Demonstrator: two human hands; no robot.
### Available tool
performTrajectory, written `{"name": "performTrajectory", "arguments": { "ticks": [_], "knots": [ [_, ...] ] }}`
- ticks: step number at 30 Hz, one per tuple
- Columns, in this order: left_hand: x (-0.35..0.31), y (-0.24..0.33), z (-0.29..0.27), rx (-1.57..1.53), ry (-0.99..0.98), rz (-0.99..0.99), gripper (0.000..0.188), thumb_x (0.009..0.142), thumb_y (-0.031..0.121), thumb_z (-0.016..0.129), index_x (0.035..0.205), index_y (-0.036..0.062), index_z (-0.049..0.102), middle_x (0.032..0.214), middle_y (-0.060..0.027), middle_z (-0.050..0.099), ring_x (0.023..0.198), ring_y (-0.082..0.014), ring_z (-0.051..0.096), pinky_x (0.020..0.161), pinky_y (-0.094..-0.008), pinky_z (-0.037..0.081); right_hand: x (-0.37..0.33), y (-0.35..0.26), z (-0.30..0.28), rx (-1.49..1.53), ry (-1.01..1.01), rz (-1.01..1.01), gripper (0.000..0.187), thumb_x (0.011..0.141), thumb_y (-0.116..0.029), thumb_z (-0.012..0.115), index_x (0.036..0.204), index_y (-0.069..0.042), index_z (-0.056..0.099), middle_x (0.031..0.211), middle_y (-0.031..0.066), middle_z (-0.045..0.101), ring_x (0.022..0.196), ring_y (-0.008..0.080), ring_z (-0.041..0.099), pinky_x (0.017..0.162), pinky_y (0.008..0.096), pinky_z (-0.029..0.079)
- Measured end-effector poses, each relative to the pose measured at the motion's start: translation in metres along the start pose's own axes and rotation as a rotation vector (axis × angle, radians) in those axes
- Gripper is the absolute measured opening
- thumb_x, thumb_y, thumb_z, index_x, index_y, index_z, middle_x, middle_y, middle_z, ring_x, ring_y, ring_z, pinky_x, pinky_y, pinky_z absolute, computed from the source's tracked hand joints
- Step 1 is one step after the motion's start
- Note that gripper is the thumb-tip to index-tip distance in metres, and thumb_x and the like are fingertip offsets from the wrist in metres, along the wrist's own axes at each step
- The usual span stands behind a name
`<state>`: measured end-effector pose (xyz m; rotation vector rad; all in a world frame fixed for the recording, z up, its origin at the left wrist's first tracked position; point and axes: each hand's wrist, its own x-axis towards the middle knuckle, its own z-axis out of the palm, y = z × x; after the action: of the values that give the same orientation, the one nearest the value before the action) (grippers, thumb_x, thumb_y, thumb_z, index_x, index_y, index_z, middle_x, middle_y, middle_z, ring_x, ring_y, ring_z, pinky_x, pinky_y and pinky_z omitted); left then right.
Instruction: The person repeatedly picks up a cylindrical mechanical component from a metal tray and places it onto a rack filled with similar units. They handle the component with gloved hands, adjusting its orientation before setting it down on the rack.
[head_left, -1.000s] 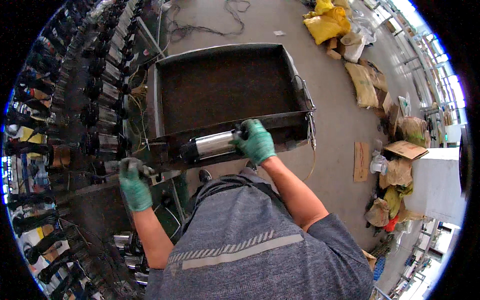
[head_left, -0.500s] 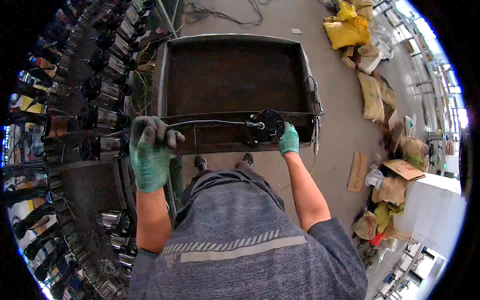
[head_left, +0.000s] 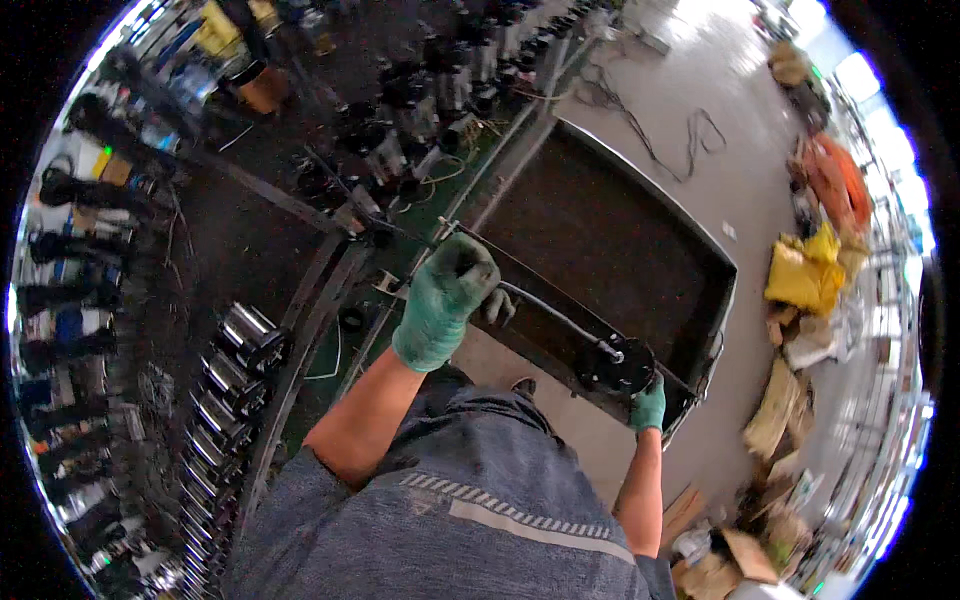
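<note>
The black round-ended unit lay at the right fingers, over the near strip of a wide dark metal tray, its disc-like face turned up toward the camera; whether it rested on the metal or was held clear could not be told. The right hand, in a green glove, grasped the unit by its right side, most of the fingers out of sight against it. From a bright fitting on the disc, just to the left of the right fingers and beyond them, a grey cable ran in a shallow bow to the left hand. That hand, gloved in green with darkened fingers, was clenched around the cable, above the near left corner of the tray.

The main bed of the tray spread beyond the fingers of both hands. Farther off past it, a dark cord looped over the floor. To the right of the right fingers, well apart, lay a yellow bag and an orange one beyond it. Left of the left fingers and nearer the body stood a row of silver cylinders; other dark-topped units stood beyond those fingers.
</note>
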<state>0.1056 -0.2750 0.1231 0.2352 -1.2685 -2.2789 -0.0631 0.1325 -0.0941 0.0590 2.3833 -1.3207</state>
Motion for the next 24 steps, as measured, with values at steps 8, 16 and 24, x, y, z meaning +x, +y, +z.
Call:
{"name": "performTrajectory", "arguments": {
  "ticks": [8,16,24],
  "knots": [
    [-0.039,0.059,-0.081,0.428,0.302,0.264,0.022,0.091,0.018,0.078,0.096,0.0066,0.061,0.089,-0.0026,0.063,0.069,-0.0109,0.061,0.063,-0.0292,0.054,-0.023,-0.154,0.059,-0.001,-0.500,-0.235,0.050,0.089,0.012,0.045,0.133,-0.006,0.060,0.116,0.0079,0.070,0.101,0.0176,0.067,0.086,0.0307,0.056],
    [-0.058,0.220,-0.174,0.669,0.601,0.547,0.024,0.095,0.026,0.073,0.095,0.0043,0.063,0.074,-0.0019,0.059,0.063,-0.0110,0.055,0.055,-0.0281,0.047,-0.080,-0.263,0.256,-0.069,-0.902,-0.126,0.041,0.085,0.012,0.050,0.121,-0.001,0.065,0.103,0.0063,0.069,0.085,0.0126,0.063,0.076,0.0278,0.053],
    [-0.040,0.269,-0.326,1.108,0.742,0.658,0.018,0.098,0.020,0.070,0.104,0.0034,0.067,0.083,-0.0020,0.066,0.075,-0.0116,0.059,0.071,-0.0288,0.048,-0.155,-0.291,0.478,0.046,-1.047,-0.251,0.014,0.094,0.003,0.058,0.106,0.000,0.064,0.091,0.0033,0.064,0.078,0.0122,0.056,0.073,0.0295,0.050]
  ]
}}
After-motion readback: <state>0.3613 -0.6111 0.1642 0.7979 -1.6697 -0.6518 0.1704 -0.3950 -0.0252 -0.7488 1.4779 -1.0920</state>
